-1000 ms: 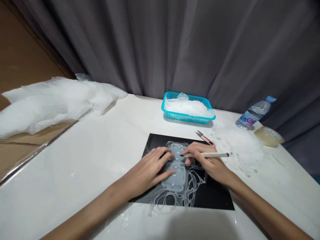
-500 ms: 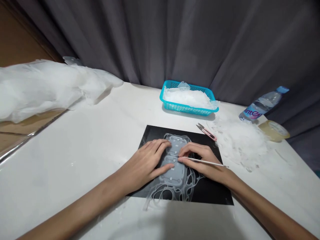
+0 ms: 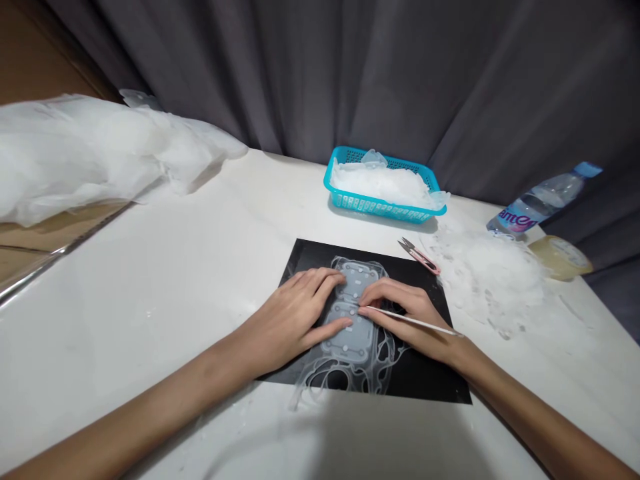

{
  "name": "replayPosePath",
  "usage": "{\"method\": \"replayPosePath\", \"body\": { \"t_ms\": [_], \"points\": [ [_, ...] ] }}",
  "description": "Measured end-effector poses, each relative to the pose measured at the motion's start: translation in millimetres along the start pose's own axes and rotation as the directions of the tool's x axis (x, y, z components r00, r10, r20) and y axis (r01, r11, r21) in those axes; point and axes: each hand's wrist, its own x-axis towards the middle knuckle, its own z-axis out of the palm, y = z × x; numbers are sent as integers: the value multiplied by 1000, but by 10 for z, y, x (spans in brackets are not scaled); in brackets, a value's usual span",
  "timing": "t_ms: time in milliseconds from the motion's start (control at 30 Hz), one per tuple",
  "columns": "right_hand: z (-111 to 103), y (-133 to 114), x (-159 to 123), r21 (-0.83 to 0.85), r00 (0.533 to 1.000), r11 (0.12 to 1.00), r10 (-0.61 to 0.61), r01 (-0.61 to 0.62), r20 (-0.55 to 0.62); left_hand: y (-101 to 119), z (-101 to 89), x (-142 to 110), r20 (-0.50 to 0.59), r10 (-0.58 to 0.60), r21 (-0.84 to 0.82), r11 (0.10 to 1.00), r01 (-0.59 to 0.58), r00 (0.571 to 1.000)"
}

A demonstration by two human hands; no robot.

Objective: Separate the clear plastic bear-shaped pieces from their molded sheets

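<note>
Right hand (image 3: 407, 313) slid down from the upper panel (image 3: 356, 277) to the seam between panels, pen-like tool (image 3: 415, 321) now slanting down toward the wrist. Snips (image 3: 420, 257), partly hidden by that hand before, fully visible. View shifted: basket (image 3: 390, 208) sits higher, bottle (image 3: 545, 200) farther right.

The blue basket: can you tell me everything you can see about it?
The blue basket is bright turquoise, shallow and looks plastic. It has rounded corners, a smooth rim and lots of little holes in its walls. It stands upright on the white table, near the grey curtain. A heap of whitish, see-through-looking pieces covers its floor, and some poke over the rim. The left hand and right hand aren't touching it.
</note>
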Motion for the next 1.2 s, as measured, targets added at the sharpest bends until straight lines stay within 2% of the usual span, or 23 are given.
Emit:
{"method": "replayPosePath", "body": {
  "t_ms": [233,400,567,767,933,1200],
  "points": [
    [-14,-16,-14,-60,997,996,-63,65,38,-6,10,-2,1,11,13,1000,-11,1000],
    [47,-9,0,-176,972,956,-233,233,23,-23,18,12,1,20,18,1000,-20,1000],
    [58,14,-30,-333,942,883,-332,331,55,-25,30,13,7,7,27,1000,-7,1000],
    [37,55,-101,-358,934,867,-354,345,42,-13,30,16,9,13,25,1000,-13,1000],
    [95,71,-36,-375,928,854,-371,360,46,-8,26,5,4,14,22,1000,-15,1000],
    [39,-18,-47,-393,949,864,-305,313,84,13,15,15,7,-11,7,1000,11,1000]
  ]
}}
